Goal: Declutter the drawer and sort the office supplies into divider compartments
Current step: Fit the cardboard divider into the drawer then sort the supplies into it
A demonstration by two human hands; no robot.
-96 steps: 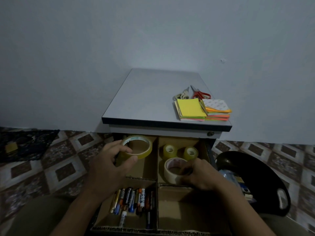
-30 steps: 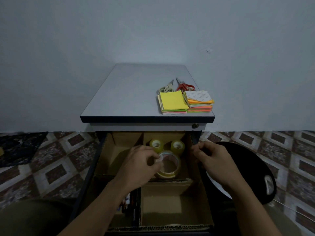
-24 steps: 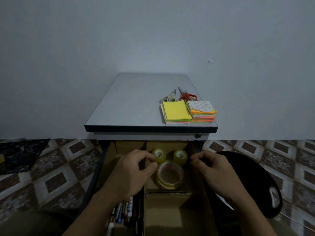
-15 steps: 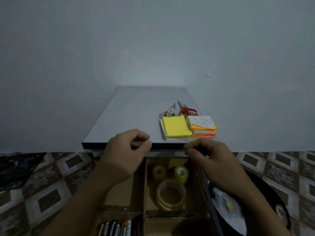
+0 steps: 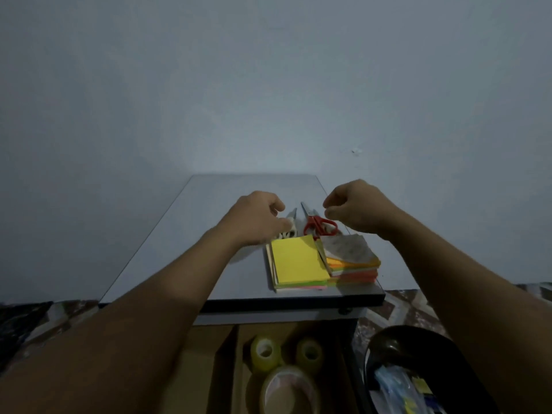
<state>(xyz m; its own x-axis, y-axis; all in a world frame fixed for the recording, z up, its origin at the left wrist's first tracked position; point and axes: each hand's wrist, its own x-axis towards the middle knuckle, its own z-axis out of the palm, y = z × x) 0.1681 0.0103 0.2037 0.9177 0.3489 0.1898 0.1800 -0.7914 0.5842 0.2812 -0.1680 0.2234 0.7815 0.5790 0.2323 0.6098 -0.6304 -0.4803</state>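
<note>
Tape rolls (image 5: 264, 352) done, sitting in the drawer (image 5: 194, 372) under the table (image 5: 206, 222). We're moving both hands up over the table: left hand (image 5: 257, 218) reaching the pale scissors (image 5: 291, 230), grip unclear; right hand (image 5: 355, 209) curled empty, going for the red scissors (image 5: 319, 226).

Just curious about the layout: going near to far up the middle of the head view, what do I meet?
Large clear tape roll → two small yellowish tape rolls → yellow square sticky-note pad → red-handled metal scissors.
</note>
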